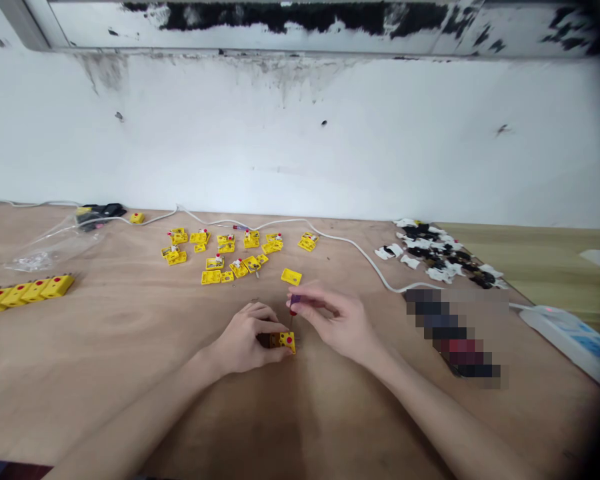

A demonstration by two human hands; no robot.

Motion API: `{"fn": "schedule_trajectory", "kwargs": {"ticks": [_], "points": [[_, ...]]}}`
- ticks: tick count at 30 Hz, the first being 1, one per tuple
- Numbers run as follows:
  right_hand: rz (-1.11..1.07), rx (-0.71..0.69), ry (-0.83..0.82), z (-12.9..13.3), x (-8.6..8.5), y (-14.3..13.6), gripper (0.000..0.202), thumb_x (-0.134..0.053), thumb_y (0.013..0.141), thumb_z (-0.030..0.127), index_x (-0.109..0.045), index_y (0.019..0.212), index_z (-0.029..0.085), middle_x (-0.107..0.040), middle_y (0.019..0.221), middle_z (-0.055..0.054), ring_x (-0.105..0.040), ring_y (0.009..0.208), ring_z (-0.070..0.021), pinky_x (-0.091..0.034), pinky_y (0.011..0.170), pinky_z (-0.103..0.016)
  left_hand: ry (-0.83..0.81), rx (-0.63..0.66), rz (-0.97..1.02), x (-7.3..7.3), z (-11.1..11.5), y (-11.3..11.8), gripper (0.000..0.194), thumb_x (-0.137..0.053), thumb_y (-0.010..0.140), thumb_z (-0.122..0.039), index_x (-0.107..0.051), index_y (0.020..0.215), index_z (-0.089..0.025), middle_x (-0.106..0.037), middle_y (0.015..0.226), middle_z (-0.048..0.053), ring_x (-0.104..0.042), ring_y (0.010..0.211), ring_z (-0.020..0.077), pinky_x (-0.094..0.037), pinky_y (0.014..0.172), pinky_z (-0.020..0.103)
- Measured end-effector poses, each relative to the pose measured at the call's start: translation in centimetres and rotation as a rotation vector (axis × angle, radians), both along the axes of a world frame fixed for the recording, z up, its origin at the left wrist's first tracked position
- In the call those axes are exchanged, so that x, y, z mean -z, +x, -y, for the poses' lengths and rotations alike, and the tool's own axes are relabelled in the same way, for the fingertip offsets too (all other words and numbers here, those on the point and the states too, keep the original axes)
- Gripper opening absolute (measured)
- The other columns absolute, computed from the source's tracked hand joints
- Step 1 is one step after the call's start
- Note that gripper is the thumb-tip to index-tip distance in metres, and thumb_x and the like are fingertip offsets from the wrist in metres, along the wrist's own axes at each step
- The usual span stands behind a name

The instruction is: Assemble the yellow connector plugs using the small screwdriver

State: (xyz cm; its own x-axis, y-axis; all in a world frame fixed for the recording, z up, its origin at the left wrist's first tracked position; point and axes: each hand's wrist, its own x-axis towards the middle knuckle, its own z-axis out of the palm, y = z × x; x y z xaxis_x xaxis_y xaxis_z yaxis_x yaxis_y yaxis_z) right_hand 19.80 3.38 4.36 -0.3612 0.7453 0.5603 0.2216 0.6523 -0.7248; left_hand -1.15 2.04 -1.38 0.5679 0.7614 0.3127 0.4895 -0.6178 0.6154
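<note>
My left hand (253, 337) is closed around a small yellow plastic case (287, 342) with a red button, steadying it on the wooden table. Between the fingertips of my right hand (333, 317) is a screwdriver (295, 304) with a dark purple and red handle. Its thin shaft points down at the case; whether the tip sits in a screw is too small to tell. Just beyond my hands lies a loose yellow cover (291, 276). Farther back, several opened yellow cases (226, 243) lie in pieces, some with red buttons and metal parts.
A row of closed yellow cases (27, 293) stands at left, near a clear plastic bag (55, 247). A white cable (360, 247) crosses the back toward a power strip (570, 340). Black and white scraps (430, 250) lie back right, above a blurred dark object (453, 337).
</note>
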Motion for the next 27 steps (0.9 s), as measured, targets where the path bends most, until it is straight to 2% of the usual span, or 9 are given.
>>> {"fn": "schedule_trajectory", "kwargs": {"ticks": [2,6,11,14,17,19,20,24,27], "points": [[0.046,-0.018,0.012,-0.3,-0.4,-0.1,0.017,-0.068,0.091,0.021,-0.07,0.108,0.024,-0.071,0.101,-0.004,-0.07,0.087,-0.0158,-0.06,0.083,-0.03,0.002,-0.004,-0.002,0.1,0.0,0.0,0.025,-0.08,0.077,-0.036,-0.078,0.101,-0.029,-0.073,0.101,0.003,-0.063,0.099,0.0225,-0.046,0.096,0.038],[0.126,-0.136,-0.046,-0.6,-1.1,-0.4,0.023,-0.059,0.096,0.018,-0.066,0.117,0.024,-0.071,0.111,-0.005,-0.069,0.1,-0.0159,-0.058,0.091,-0.03,-0.004,-0.007,0.012,0.3,-0.1,0.0,0.027,-0.08,0.077,-0.036,-0.078,0.102,-0.029,-0.073,0.106,0.003,-0.064,0.104,0.0239,-0.047,0.098,0.039],[0.129,-0.144,0.074,-0.8,-1.3,-0.5,0.014,-0.064,0.095,0.021,-0.071,0.107,0.023,-0.07,0.1,-0.005,-0.068,0.087,-0.0145,-0.058,0.079,-0.027,-0.018,0.01,0.023,0.2,-0.1,0.1,0.029,-0.08,0.077,-0.033,-0.077,0.106,-0.031,-0.073,0.109,0.003,-0.064,0.106,0.0236,-0.047,0.099,0.04],[0.211,-0.193,0.046,-0.8,-1.9,-0.1,0.022,-0.059,0.097,0.018,-0.069,0.117,0.021,-0.071,0.108,-0.007,-0.069,0.097,-0.0167,-0.057,0.084,-0.029,-0.018,0.007,0.026,0.1,-0.1,0.1,0.03,-0.079,0.079,-0.033,-0.076,0.109,-0.031,-0.073,0.111,0.003,-0.063,0.108,0.0238,-0.047,0.1,0.04],[0.253,-0.197,0.029,-0.8,-2.4,0.2,0.02,-0.062,0.095,0.015,-0.071,0.111,0.021,-0.075,0.099,-0.003,-0.07,0.087,-0.0152,-0.057,0.08,-0.027,-0.02,0.017,0.009,0.2,-0.1,-0.1,0.031,-0.079,0.079,-0.034,-0.076,0.11,-0.031,-0.072,0.112,0.003,-0.063,0.109,0.0241,-0.047,0.1,0.04],[0.255,-0.137,0.083,-0.9,-2.4,0.2,0.012,-0.068,0.093,0.021,-0.074,0.103,0.02,-0.075,0.093,-0.003,-0.07,0.079,-0.0156,-0.057,0.074,-0.027,-0.018,0.029,-0.002,0.2,-0.1,-0.1,0.032,-0.079,0.079,-0.034,-0.076,0.11,-0.031,-0.072,0.111,0.003,-0.063,0.108,0.0244,-0.047,0.101,0.041],[0.265,-0.112,0.099,-0.9,-2.4,0.2,0.014,-0.068,0.093,0.024,-0.073,0.105,0.019,-0.075,0.096,-0.005,-0.07,0.082,-0.0168,-0.057,0.075,-0.028,-0.015,0.03,-0.002,0.2,-0.1,-0.1,0.031,-0.079,0.079,-0.035,-0.076,0.11,-0.031,-0.072,0.111,0.004,-0.063,0.108,0.0245,-0.047,0.1,0.041],[0.259,-0.196,0.05,-0.9,-1.8,-0.1,0.033,-0.056,0.098,0.017,-0.063,0.13,0.02,-0.073,0.115,-0.007,-0.07,0.104,-0.0173,-0.056,0.09,-0.029,-0.01,0.025,0.014,0.2,-0.1,-0.1,0.028,-0.078,0.081,-0.037,-0.076,0.109,-0.031,-0.072,0.114,0.004,-0.062,0.111,0.0248,-0.047,0.099,0.041],[0.176,-0.179,0.084,-1.0,-1.3,-0.2,0.024,-0.06,0.097,0.017,-0.069,0.118,0.021,-0.075,0.1,-0.004,-0.071,0.089,-0.0146,-0.057,0.082,-0.026,-0.017,0.031,0.016,0.1,0.0,-0.1,0.028,-0.077,0.082,-0.036,-0.076,0.11,-0.031,-0.072,0.115,0.003,-0.062,0.111,0.0243,-0.047,0.098,0.04]]}}
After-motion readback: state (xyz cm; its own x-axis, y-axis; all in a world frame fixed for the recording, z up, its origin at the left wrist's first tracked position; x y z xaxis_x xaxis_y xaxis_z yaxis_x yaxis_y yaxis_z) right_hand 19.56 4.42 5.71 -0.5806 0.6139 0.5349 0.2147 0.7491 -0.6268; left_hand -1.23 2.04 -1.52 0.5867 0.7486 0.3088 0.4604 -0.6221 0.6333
